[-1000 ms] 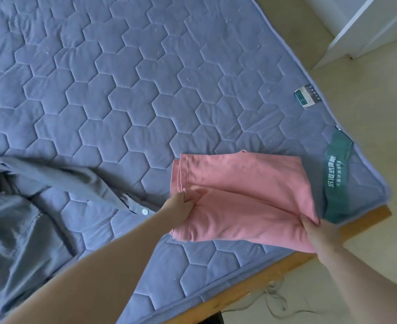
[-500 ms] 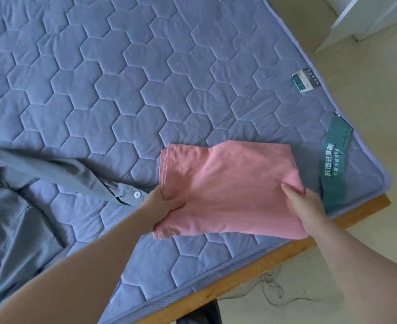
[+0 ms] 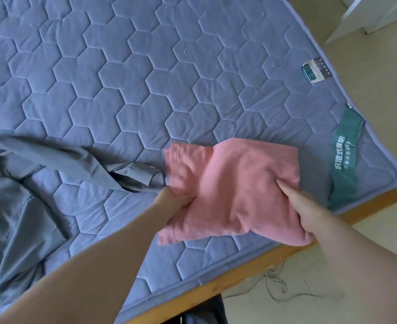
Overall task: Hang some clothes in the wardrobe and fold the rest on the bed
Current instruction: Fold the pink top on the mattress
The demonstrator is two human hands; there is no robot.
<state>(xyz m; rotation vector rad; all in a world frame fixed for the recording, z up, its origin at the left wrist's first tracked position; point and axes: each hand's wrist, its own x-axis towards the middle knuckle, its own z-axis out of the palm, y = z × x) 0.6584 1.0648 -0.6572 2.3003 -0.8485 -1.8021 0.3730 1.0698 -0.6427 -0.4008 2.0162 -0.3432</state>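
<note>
Pink garment: lying folded into a rough rectangle on the mattress, close to its near right corner.
Long axis: running left to right across the view, from the mattress middle toward its right edge.
Facing: stacked cloth edges are pointing left; the right end is sitting closest to the mattress corner.
Lie of cloth: the near side is bulging and bunching, with the near left corner reaching toward the mattress's near edge. Slightly blurred.
Left hand: gripping the garment's left end, fingers curling into the layers at mid-edge.
Right hand: lying over the garment's right end, fingers stretching straight across the top of the cloth. The thumb is hiding under it, so I cannot tell whether the hand is pinching or only pressing.
Grey shirt: sprawling unfolded on the mattress's near left part, one sleeve cuff reaching right and touching the pink garment's left end.
Green label: lying on the mattress by its right edge, just beyond the garment's right end.
White tag: sitting farther back along the mattress's right edge.
Frame: wooden rail showing under the mattress's near edge.
Threads: trailing loose on the floor below the mattress's near edge.
</note>
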